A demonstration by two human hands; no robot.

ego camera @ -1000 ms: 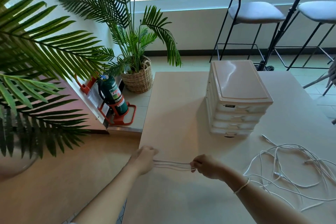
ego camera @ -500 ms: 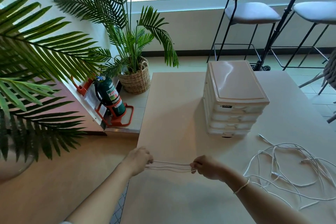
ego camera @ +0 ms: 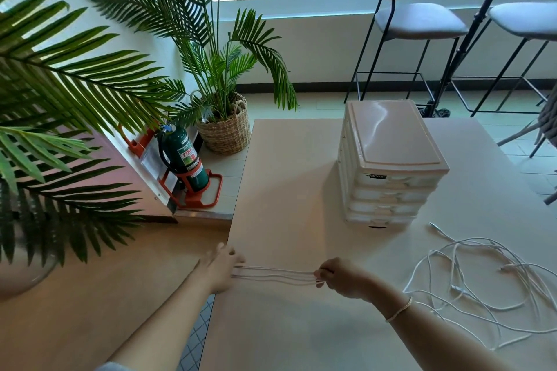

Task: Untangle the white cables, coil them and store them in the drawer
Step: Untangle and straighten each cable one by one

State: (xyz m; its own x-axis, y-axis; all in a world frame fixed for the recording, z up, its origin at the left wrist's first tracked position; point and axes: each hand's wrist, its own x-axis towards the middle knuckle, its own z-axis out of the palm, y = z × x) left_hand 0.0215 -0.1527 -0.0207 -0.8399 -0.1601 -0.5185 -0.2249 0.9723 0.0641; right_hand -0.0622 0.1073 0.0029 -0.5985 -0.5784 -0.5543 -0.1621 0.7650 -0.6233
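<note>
A folded white cable [ego camera: 275, 275] is stretched in several parallel strands between my two hands above the table's near left part. My left hand [ego camera: 220, 268] holds one end of the loops at the table's left edge, fingers curled round them. My right hand [ego camera: 343, 278] pinches the other end. A tangle of white cables [ego camera: 482, 283] lies loose on the table to the right. The white plastic drawer unit [ego camera: 388, 166] stands farther back, all its drawers shut.
The beige table [ego camera: 289, 178] ends just left of my left hand. Beyond that edge stand a green fire extinguisher [ego camera: 184, 156] in a red stand, a potted palm [ego camera: 226, 129] and large fronds. Bar stools [ego camera: 419, 21] stand behind the table.
My left hand has drawn a little further left, stretching the folded strands longer. The right hand has stayed about where it was.
</note>
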